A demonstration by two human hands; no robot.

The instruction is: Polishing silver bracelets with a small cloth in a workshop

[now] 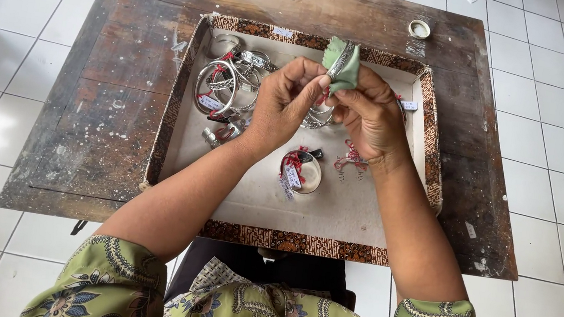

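Hands meet over the tray's point(187, 80) far edge. Our left hand point(288, 101) and right hand point(368, 113) pinch a silver bangle point(340, 60) wrapped in green cloth point(348, 73); tagged bangles point(228, 79) lie by the tray's left edge.

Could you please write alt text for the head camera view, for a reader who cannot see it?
A person's left hand and right hand hold a silver bracelet wrapped in a green cloth above a shallow tray with a patterned rim. More tagged silver bangles lie in the tray, on a worn wooden table.
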